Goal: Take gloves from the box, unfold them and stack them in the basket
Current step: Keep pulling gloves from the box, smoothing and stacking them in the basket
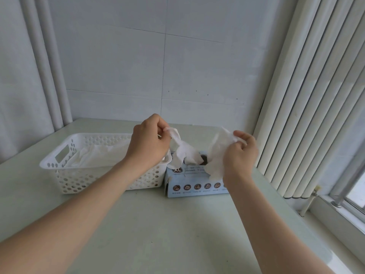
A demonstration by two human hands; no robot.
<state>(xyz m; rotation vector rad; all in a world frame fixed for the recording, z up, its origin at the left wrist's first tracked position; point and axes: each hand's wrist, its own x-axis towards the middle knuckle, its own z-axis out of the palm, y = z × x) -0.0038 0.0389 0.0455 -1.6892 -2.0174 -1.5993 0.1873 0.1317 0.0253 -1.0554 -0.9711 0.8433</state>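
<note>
Right hand point(240, 153) and crumpled glove point(216, 155) hide part of the box point(189, 178).

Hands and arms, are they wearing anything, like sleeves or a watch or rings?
No, nothing that shows. The left hand and the right hand are bare, with no ring, watch or bracelet in view. The left forearm and the right forearm are uncovered right to the picture's edge, so no sleeve can be seen.
</note>
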